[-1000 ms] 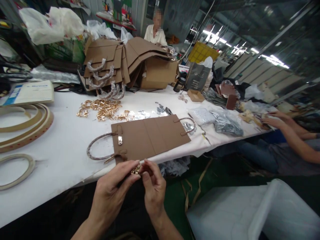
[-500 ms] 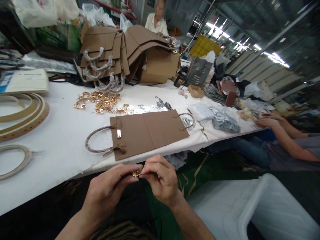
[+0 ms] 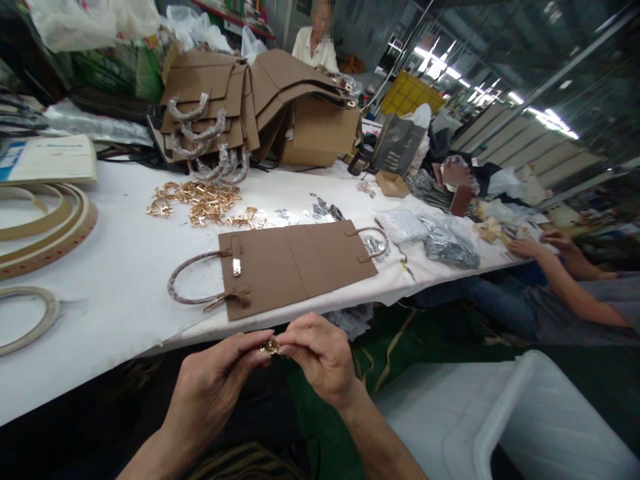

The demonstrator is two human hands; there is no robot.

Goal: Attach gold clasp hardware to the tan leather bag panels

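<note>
Between my two hands, just off the table's front edge, is a small gold metal fitting. My left hand pinches it between thumb and fingers from the left. The fingertips of my right hand grip its right side. Beyond my hands a flat brown bag panel lies on the table, with a handle at its left end and another handle at its right. A silver-looking metal plate sits on the strap near the left handle. Farther back is a pile of gold fittings.
Stacked brown bag panels with wrapped handles stand at the back. Rolls of tan strip lie at left. Plastic-wrapped packets are to the right, near another person's hands. A large pale bin stands at lower right.
The gold fitting has turned slightly and shifted a little left between my fingertips. The other person's hands at right have moved slightly. The bag panel lies as before.
</note>
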